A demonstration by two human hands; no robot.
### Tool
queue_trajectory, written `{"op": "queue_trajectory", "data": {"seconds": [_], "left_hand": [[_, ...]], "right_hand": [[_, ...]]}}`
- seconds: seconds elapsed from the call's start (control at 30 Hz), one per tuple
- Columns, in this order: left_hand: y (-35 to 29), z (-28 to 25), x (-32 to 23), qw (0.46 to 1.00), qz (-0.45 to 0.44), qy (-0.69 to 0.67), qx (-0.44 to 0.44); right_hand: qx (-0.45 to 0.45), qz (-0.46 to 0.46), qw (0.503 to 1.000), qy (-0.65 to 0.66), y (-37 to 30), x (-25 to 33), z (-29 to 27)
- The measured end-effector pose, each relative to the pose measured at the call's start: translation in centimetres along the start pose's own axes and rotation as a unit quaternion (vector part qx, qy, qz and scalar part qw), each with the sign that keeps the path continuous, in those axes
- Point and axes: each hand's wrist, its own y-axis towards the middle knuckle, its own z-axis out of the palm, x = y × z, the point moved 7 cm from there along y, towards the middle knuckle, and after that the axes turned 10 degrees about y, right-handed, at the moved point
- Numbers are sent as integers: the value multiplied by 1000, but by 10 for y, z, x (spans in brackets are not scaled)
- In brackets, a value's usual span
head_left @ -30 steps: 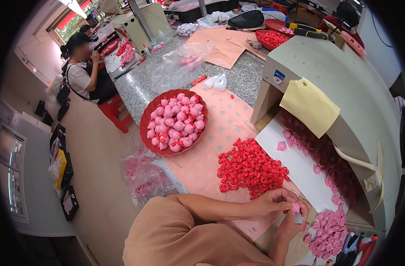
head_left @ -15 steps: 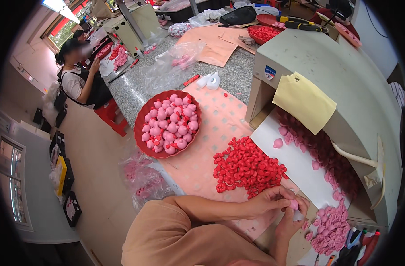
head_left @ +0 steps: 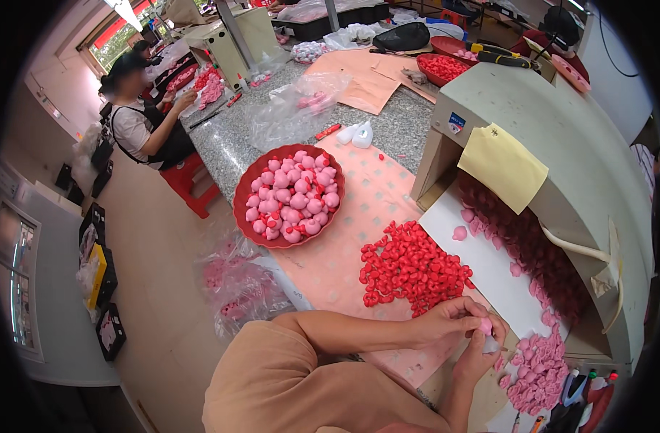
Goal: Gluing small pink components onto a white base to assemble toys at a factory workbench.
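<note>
Both hands meet over the front of the bench. My left hand [head_left: 449, 319] pinches a small pink rounded piece [head_left: 484, 325] between thumb and fingers. From the other side, my right hand [head_left: 482, 352] grips the same piece, its fingers bent around it. Something whitish [head_left: 491, 345] shows at the right fingers, too small to make out. Just beyond my left hand lies a heap of small red curved pieces [head_left: 415, 267] on a pink sheet [head_left: 330, 278]. A pile of flat-edged pink pieces [head_left: 538, 374] is close to the right of my right hand.
A red fluted bowl [head_left: 241, 216] holds pink balls with red parts. On the right stands a grey hooded machine [head_left: 532, 108] with a yellow paper [head_left: 502, 167] on it. Clear plastic bags [head_left: 236, 278] lie at the bench's left edge. A co-worker [head_left: 146, 123] sits far left.
The view has shifted slightly, so the bench appears farther right and a little higher. Both my hands still hold the pink piece together. The co-worker's raised hand has come down toward the bench.
</note>
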Motion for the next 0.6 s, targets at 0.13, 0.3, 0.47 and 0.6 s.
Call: {"op": "queue_trajectory", "data": {"seconds": [0.13, 0.3, 0.47, 0.6], "left_hand": [[-1, 1, -2, 1000, 9, 10, 2], [0, 1, -5, 1000, 12, 15, 3], [0, 2, -7, 1000, 16, 2, 5], [-1, 2, -6, 1000, 20, 3, 12]], "right_hand": [[18, -40, 999, 14, 0, -3, 0], [19, -51, 999, 2, 0, -1, 1], [12, -55, 998, 3, 0, -2, 0], [17, -56, 998, 14, -2, -2, -1]]}}
